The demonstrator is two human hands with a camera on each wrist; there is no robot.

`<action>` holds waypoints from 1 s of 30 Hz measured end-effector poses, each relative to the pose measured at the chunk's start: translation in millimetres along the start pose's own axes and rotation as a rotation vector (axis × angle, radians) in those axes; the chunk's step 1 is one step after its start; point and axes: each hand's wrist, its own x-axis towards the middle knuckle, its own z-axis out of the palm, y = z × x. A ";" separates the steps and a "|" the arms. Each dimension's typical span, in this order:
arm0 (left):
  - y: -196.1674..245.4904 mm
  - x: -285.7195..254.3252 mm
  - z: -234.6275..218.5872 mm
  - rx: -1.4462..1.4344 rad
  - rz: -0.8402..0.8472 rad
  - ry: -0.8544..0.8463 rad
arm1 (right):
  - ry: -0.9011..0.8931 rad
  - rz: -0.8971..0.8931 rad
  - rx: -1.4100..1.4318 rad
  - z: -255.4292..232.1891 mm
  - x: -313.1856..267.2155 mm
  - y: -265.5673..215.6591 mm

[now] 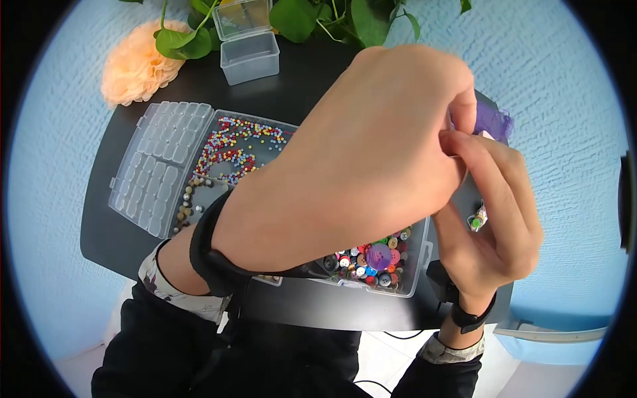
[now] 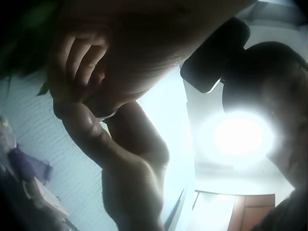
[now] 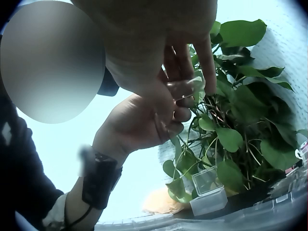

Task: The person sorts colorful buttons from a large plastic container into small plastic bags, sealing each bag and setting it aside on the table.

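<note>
My left arm crosses the table, and the left hand (image 1: 405, 126) is bent over with its fingertips meeting those of the right hand (image 1: 516, 229). Both hands are raised above the table's right side, thumbs and forefingers pinching close together. A thin pale strand (image 2: 107, 117) shows between the fingertips in the left wrist view; I cannot tell what it is. Through the gap in the right hand's fingers shows a small clear-and-green cluster (image 1: 476, 220). A glossy clear piece (image 3: 198, 83) appears among the fingers in the right wrist view. The left forearm hides the middle of the bead box.
A compartment box (image 1: 428, 255) holds seed beads (image 1: 229, 149), brown beads (image 1: 186, 199) and buttons (image 1: 378, 257); its ribbed lid (image 1: 149, 172) lies open leftward. Behind stand a small clear box (image 1: 251, 58), leafy plant (image 1: 295, 20) and peach paper flower (image 1: 142, 63). Purple mesh (image 1: 494, 123) lies far right.
</note>
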 end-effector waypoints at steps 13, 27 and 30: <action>9.4 1.0 16.6 0.056 -0.195 -0.126 | 0.066 0.001 -0.031 4.0 -29.9 12.6; 27.8 -46.7 -13.8 0.541 -0.453 -0.640 | 0.057 0.452 0.170 -6.1 -51.7 23.1; 2.0 -75.8 -4.7 0.698 -0.086 -0.625 | 0.039 0.409 0.212 -1.7 -53.1 23.1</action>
